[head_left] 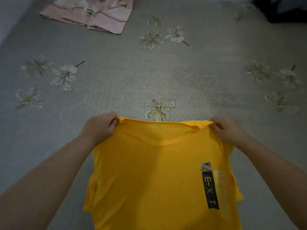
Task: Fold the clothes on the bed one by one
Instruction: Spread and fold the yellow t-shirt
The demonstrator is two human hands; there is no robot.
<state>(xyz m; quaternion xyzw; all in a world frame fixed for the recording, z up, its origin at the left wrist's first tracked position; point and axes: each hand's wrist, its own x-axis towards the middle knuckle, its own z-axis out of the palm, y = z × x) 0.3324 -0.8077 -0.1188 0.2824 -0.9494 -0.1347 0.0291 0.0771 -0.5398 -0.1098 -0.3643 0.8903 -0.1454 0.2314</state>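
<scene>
A yellow T-shirt with a black vertical printed strip hangs in front of me, front side facing me, collar at the top. My left hand pinches its left shoulder and my right hand pinches its right shoulder, stretching the top edge between them. The shirt's lower part runs out of the bottom of the frame. It is held over the near part of the grey-green bed cover with printed flowers.
A folded pink patterned garment lies at the far left of the bed. A dark object sits at the far right corner. The bed's left edge runs along the upper left.
</scene>
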